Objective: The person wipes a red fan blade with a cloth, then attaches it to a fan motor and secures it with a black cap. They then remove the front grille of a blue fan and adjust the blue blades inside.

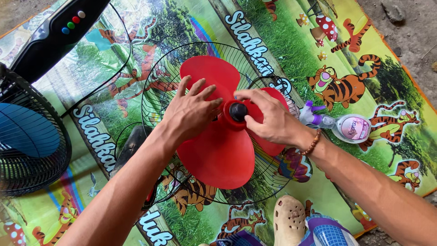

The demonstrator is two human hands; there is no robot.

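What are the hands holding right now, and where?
Right hand pinches the black round cap at the red plastic fan blade's hub; left hand presses flat on the blade.

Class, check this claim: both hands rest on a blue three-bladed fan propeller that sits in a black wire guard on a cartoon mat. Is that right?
Not quite. The head view shows the fan propeller is red, not blue. The left hand and right hand do rest on it, inside the black wire guard on the cartoon mat.

Glossy smooth red plastic fan blade [218, 150], matt black plastic hub cap [238, 111], thin black metal wire fan guard [154, 91], shiny printed plastic floor mat [282, 41], translucent plastic spray bottle [339, 125], rough bare concrete floor [409, 27], wooden bead bracelet [313, 142]
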